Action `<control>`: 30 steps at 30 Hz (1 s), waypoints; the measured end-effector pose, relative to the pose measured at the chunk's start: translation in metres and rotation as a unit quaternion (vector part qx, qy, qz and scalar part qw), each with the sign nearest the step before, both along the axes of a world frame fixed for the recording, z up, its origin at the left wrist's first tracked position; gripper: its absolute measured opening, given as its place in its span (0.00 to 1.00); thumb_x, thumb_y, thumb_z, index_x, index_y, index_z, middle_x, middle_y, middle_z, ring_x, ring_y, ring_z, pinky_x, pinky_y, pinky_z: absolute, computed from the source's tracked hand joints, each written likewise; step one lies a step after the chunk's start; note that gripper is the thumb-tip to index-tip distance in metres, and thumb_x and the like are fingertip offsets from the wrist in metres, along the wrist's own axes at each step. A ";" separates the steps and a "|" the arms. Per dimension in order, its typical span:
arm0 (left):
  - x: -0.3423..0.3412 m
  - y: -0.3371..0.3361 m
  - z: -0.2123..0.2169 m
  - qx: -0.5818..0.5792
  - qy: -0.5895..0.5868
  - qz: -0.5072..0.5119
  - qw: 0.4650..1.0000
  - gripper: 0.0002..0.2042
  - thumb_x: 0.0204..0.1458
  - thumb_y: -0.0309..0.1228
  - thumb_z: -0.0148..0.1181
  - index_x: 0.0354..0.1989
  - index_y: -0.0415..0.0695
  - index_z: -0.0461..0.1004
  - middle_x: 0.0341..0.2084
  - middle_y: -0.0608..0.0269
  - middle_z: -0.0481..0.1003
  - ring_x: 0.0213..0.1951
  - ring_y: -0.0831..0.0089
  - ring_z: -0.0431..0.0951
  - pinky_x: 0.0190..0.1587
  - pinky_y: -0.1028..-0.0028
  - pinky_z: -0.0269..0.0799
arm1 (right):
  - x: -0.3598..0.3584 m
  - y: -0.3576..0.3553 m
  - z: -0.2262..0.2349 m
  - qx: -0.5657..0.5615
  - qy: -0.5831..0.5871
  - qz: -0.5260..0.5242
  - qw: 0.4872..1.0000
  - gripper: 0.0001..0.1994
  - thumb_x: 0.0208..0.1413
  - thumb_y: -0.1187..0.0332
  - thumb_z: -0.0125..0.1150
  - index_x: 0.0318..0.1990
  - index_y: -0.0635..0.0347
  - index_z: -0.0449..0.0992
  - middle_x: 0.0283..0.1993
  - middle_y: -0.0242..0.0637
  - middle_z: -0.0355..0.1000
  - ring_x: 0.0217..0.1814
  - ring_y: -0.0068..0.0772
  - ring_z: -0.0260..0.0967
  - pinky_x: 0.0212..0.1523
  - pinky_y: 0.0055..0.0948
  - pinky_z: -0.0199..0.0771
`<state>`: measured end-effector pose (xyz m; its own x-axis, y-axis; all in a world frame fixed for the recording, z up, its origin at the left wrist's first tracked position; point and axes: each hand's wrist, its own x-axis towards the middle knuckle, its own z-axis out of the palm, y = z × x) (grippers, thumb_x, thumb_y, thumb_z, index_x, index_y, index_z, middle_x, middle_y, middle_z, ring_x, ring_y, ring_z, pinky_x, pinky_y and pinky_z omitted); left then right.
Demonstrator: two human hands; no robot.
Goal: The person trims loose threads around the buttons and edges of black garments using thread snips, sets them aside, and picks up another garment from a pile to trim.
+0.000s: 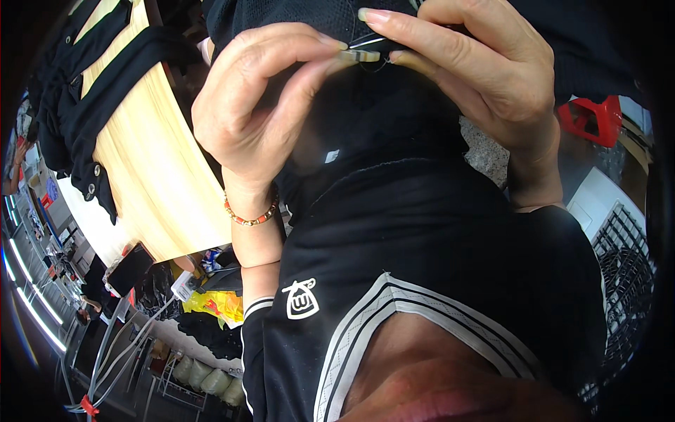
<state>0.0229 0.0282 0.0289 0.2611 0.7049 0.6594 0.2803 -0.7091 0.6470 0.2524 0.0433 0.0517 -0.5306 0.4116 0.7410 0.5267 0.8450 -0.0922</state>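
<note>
My left hand [249, 98], with a red and gold bracelet [251, 219] on its wrist, pinches a small button [360, 55] between thumb and fingertip. The button is seen edge-on, with pale and dark layers. A thin sewing needle [365, 42] slants just above it. The fingers of my right hand [485, 63] close around the needle's right end, though its exact grip is partly hidden. A fine loop of dark thread [380, 68] hangs beside the button. Beneath both hands lies a black knit garment [295, 14].
To the left a light wooden table [151, 155] bears dark garments [116, 91] with buttons. A phone [131, 270] and white cables [133, 337] are near its lower end. A red stool [594, 119] and a black mesh basket [622, 253] stand on the right.
</note>
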 end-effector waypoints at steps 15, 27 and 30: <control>0.006 -0.006 -0.005 -0.146 -0.136 -0.007 0.980 0.09 0.48 0.15 0.67 0.39 0.33 0.78 0.33 0.57 0.81 0.37 0.72 0.82 0.42 0.78 0.77 | 0.005 0.000 0.000 -0.173 0.115 0.010 0.978 0.20 0.48 0.75 0.72 0.50 0.70 0.79 0.32 0.37 0.70 0.28 0.27 0.65 0.29 0.23 0.65; 0.009 -0.002 0.008 -0.348 -0.318 -0.050 0.881 0.08 0.56 0.20 0.63 0.44 0.34 0.79 0.35 0.57 0.82 0.36 0.75 0.83 0.45 0.78 0.79 | 0.000 -0.013 0.012 -0.115 0.023 0.032 0.993 0.22 0.45 0.74 0.73 0.51 0.67 0.80 0.38 0.32 0.72 0.32 0.20 0.66 0.28 0.18 0.67; 0.010 -0.003 0.007 -0.339 -0.316 -0.045 0.885 0.08 0.56 0.20 0.63 0.44 0.34 0.79 0.35 0.56 0.82 0.36 0.74 0.83 0.45 0.78 0.79 | 0.000 -0.011 0.001 -0.090 0.004 -0.024 0.996 0.21 0.44 0.73 0.74 0.49 0.65 0.81 0.34 0.32 0.71 0.30 0.23 0.67 0.28 0.21 0.67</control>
